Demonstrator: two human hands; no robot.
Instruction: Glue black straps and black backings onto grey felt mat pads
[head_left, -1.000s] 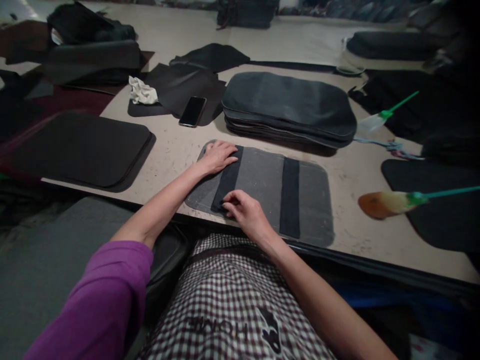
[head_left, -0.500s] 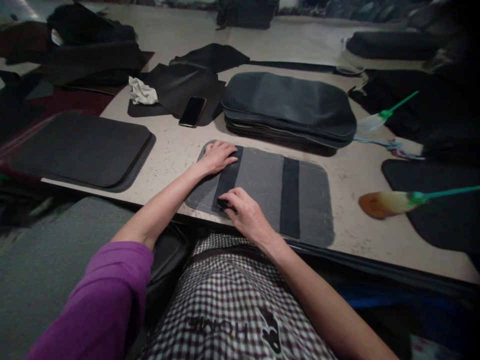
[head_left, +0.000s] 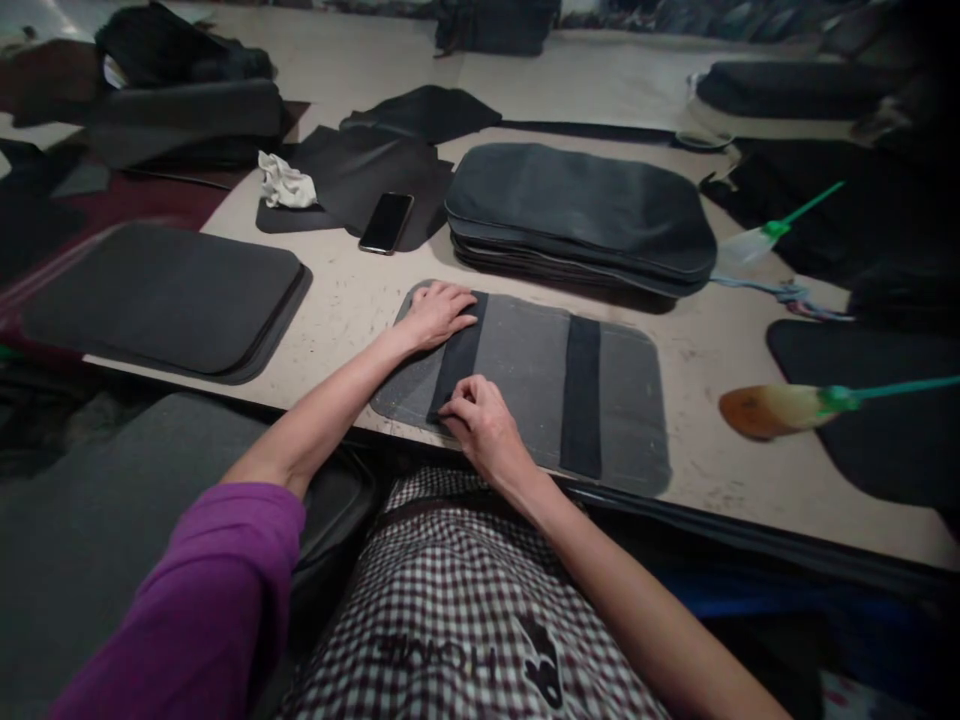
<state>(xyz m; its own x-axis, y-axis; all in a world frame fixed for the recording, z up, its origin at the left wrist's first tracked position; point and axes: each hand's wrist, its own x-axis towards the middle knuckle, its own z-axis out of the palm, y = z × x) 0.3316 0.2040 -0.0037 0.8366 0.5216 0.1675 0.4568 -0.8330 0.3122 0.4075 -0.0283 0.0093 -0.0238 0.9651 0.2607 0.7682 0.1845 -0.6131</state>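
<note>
While the left hand (head_left: 441, 314) lies spread across the upper end of the left strip (head_left: 459, 362), the right hand (head_left: 484, 420) pinches the lower end, thumb and fingertips closed on the material. The left hand presses flat and clamps nothing. The strip lies on the grey panel (head_left: 517, 360), at the centre of the frame; the right strip (head_left: 582, 400) lies apart from it on the same panel. Possible faults: a sideways pull by the right hand may skew the strip; an upward push may crease it. Insufficient pressure from the left hand may let the upper end shift. Because the panel sits near the front edge of the table (head_left: 337, 300), a pull toward the bottom of the frame could drag it over.
</note>
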